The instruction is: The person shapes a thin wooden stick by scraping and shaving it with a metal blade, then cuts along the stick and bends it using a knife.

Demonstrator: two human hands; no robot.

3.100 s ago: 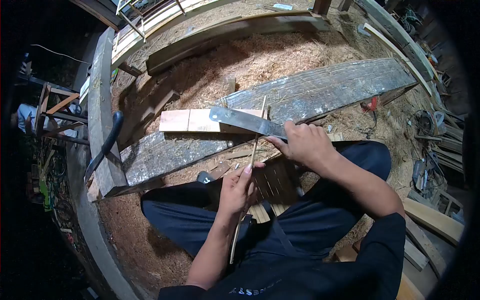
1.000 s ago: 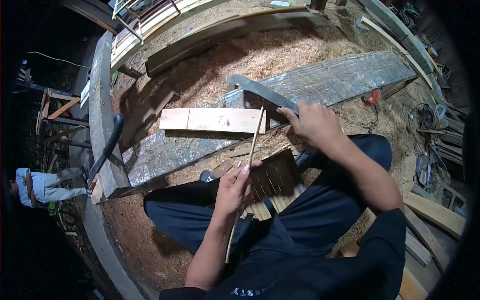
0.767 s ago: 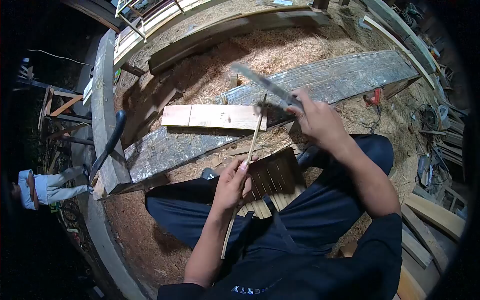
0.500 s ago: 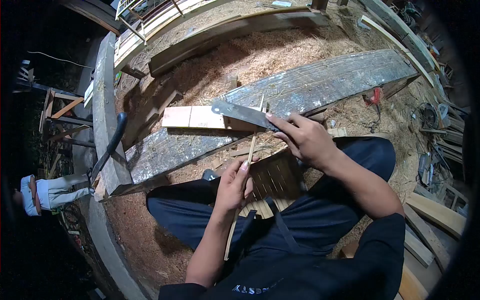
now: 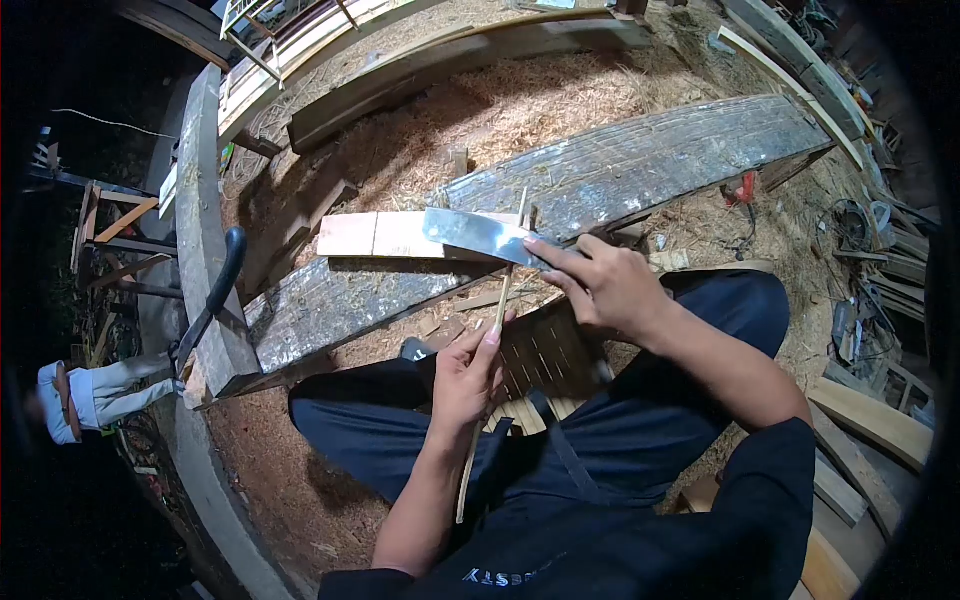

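Observation:
My left hand [image 5: 467,375] is closed round a thin bamboo-like strip [image 5: 501,312], whose lower end hangs past my wrist. In my right hand [image 5: 612,284] is a knife with a broad metal blade [image 5: 478,233]; its handle is hidden by my fingers. The blade lies across the strip near the strip's upper end, with my index finger stretched along it. Under the blade, a pale wooden block [image 5: 348,236] rests on a worn, paint-spotted plank [image 5: 640,167].
At left, a curved dark-handled tool [image 5: 228,272] is set at a thick beam [image 5: 205,150]. Wood shavings [image 5: 560,95] cover the ground. A red-handled tool [image 5: 741,188] lies at right, near scrap boards [image 5: 872,420]. Another person [image 5: 95,393] stands at far left.
The knife blade has turned so its face now shines brightly. The strip's lower end has shifted slightly to the right. Both hands keep their hold.

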